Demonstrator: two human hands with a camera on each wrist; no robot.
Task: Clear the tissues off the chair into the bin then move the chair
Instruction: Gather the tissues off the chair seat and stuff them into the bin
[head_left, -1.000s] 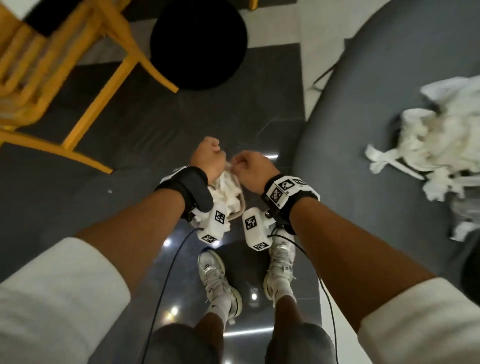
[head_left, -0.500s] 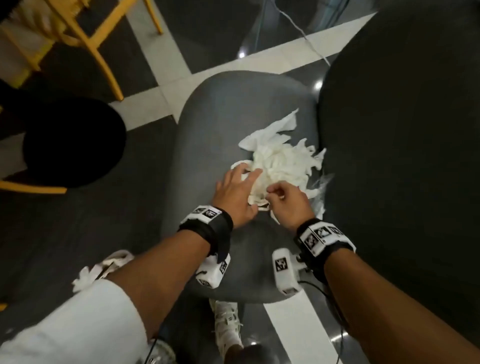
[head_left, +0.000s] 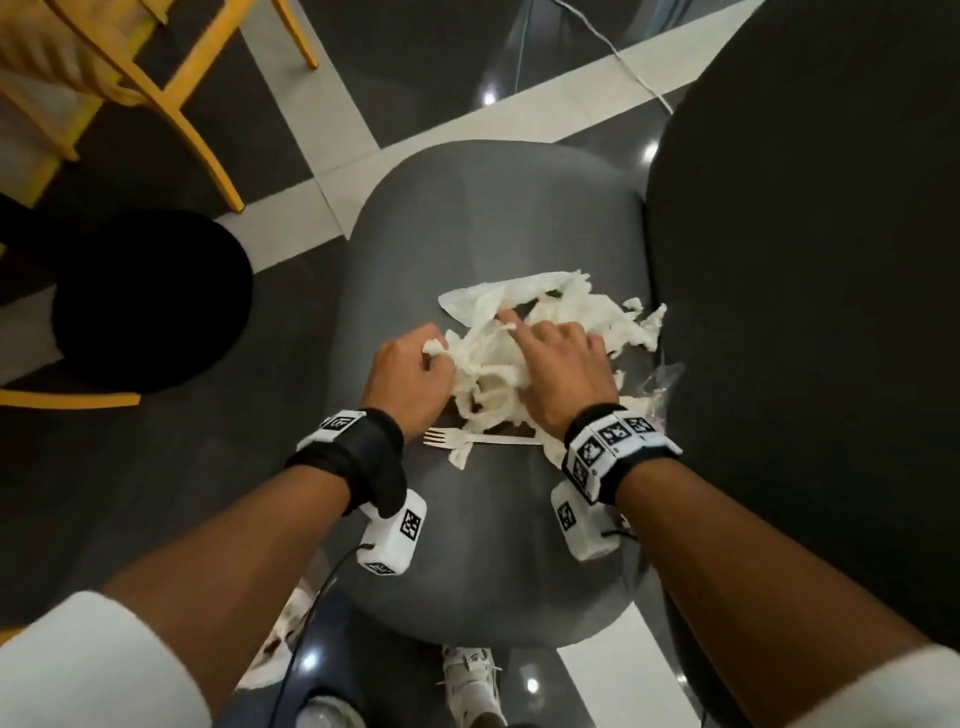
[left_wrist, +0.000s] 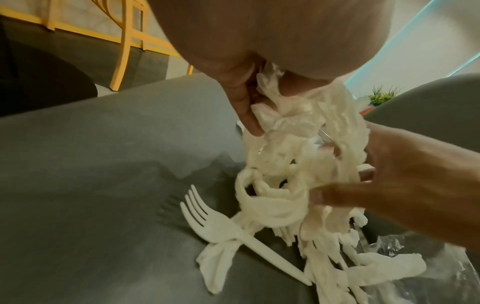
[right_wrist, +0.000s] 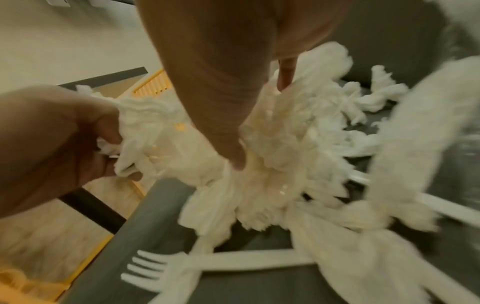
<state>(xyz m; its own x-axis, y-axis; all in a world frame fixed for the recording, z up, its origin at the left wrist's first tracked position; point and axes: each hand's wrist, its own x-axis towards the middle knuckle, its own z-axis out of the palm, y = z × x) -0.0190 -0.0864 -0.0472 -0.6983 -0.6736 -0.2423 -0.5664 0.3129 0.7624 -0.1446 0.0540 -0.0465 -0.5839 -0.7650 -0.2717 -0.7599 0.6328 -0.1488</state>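
A heap of torn white tissues (head_left: 524, 299) lies on the grey chair seat (head_left: 493, 218), near its right side. My left hand (head_left: 410, 369) grips the heap's left edge, fingers curled round a wad (left_wrist: 275, 115). My right hand (head_left: 561, 364) lies on top of the heap with the index finger stretched forward; its thumb and other fingers (left_wrist: 337, 197) close round the tissues (right_wrist: 285, 144). A white plastic fork (head_left: 483, 439) lies on the seat just in front of the heap, with a tissue strip across its neck (left_wrist: 215, 263).
The dark chair back (head_left: 805, 312) rises on the right. Crumpled clear plastic (head_left: 660, 379) sits by the heap. A black round object (head_left: 145, 301) and a yellow wooden chair (head_left: 171, 88) stand on the floor to the left. Something holding tissues (head_left: 291, 623) shows under my left forearm.
A second ago both hands held tissues low over the floor by my feet. They have come to the chair, and both now close on the heap; the fork has come into sight.
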